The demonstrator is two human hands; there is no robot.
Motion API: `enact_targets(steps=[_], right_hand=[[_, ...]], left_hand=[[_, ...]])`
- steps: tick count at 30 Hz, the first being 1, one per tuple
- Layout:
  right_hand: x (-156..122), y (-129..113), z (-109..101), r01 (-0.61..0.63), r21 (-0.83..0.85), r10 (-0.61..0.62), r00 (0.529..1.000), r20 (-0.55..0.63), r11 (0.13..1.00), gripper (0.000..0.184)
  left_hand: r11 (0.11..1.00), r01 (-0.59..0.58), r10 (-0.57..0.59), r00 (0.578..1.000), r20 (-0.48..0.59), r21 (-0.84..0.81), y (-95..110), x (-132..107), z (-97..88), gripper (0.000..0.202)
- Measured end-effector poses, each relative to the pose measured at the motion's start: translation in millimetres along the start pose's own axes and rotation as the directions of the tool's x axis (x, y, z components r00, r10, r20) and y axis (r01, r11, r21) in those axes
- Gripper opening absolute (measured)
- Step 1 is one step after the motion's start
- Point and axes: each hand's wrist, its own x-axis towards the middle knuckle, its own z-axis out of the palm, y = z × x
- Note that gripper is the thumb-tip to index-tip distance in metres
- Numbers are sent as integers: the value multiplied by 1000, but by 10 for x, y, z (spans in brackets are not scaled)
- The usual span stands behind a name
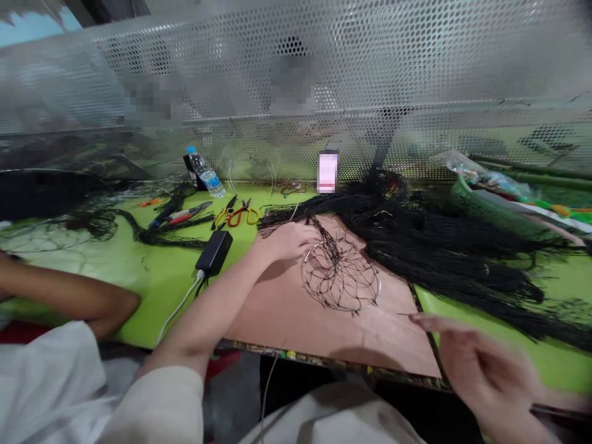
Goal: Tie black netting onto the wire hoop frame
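Observation:
On the brown board (282,308) lies a metal ring (380,282) strung with a knotted black cord net (345,280). Its cords gather in a bunch near the upper left. My left hand (298,239) is at that side, its fingers closed on the cords beside the rim. Off to the right, my right hand (485,361) is raised over the board's edge, slightly blurred. Its thumb and forefinger pinch a thin needle-like tool (404,314) that points left, apart from the ring. The tool's exact kind is too small to tell.
Large bundles of black cord (444,246) cover the right and back. Scissors (243,213), pliers (189,213), a black power adapter (215,253), a water bottle (208,176) and a phone (327,172) stand left and behind. A green basket (467,200) is right; a neighbour's arm (102,302) left.

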Motion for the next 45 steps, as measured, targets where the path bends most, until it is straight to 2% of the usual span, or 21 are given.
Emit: enact_targets(steps=[1, 3, 5, 8, 11, 14, 17, 20, 25, 31, 34, 37, 39, 42, 45], right_hand=[[-52, 29, -6, 107, -73, -101, 992, 80, 992, 35], [-155, 110, -29, 293, -169, -250, 938, 240, 941, 48], [-223, 197, -61, 381, -228, -291, 892, 346, 896, 58], [-225, 288, -109, 438, -257, -322, 863, 390, 861, 59], [-146, 321, -139, 492, -257, -333, 812, 479, 832, 55], [-61, 337, -139, 531, -253, -319, 757, 570, 809, 44], [-1, 366, -115, 590, -202, -369, 699, 613, 781, 35], [38, 407, -90, 623, -211, -387, 679, 624, 753, 30], [107, 504, -127, 603, -317, -290, 697, 656, 732, 26], [61, 666, -346, 584, -390, -222, 714, 664, 712, 35], [-30, 691, -369, 607, -399, -222, 699, 680, 687, 37], [-73, 683, -272, 610, -421, -210, 702, 681, 672, 33], [-68, 667, -166, 561, -492, -170, 756, 633, 666, 29], [-48, 621, -2, 383, -630, -40, 872, 488, 676, 24], [-41, 568, 129, 218, -685, 72, 927, 368, 695, 20]], left_hand=[[997, 77, -77, 997, 14, -12, -37, -24, 4, 24], [968, 245, -242, 969, 52, -48, -95, -110, 44, 25], [935, 348, -339, 934, 109, -73, -113, -227, 103, 26], [918, 392, -373, 906, 201, -64, -16, -413, 145, 24], [917, 394, -361, 885, 294, -59, 229, -582, 104, 20], [922, 388, -358, 851, 384, 1, 504, -705, 77, 29], [883, 443, -468, 812, 349, 152, 642, -761, 142, 25], [838, 503, -545, 790, 282, 211, 603, -748, 231, 30], [773, 567, -626, 754, 199, 284, 389, -611, 257, 38], [703, 590, -683, 716, 146, 397, 210, -518, 281, 41], [703, 571, -676, 721, 150, 424, 221, -537, 330, 46], [715, 553, -660, 736, 151, 428, 283, -533, 356, 52], [732, 539, -640, 753, 151, 416, 321, -506, 353, 50], [744, 537, -629, 763, 148, 397, 342, -459, 348, 45], [728, 563, -647, 752, 124, 391, 331, -434, 368, 42]])
